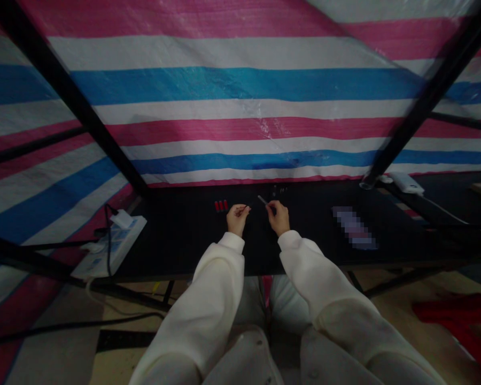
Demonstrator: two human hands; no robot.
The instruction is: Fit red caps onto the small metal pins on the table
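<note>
Above the black table [176, 246], my left hand [236, 218] is closed in a pinch. A small dark, thin piece [247, 207] shows at its fingertips, too small to name. My right hand [279, 216] grips a slim grey stick-like piece [262, 200], which points up and to the left from the fingers. The two hands are a short way apart. Several short red cylinders [220, 206] stand or lie in a row just left of my left hand. Beyond my right hand are a few tiny pieces [281, 190], too small to make out.
A white power strip [116, 248] with plugs and cables sits at the table's left end. To the right lies a blurred-out flat object [355, 227]. A white box-like device [405, 183] with a cable is farther right. Black frame poles [420, 91] and striped sheeting [240, 85] enclose the back.
</note>
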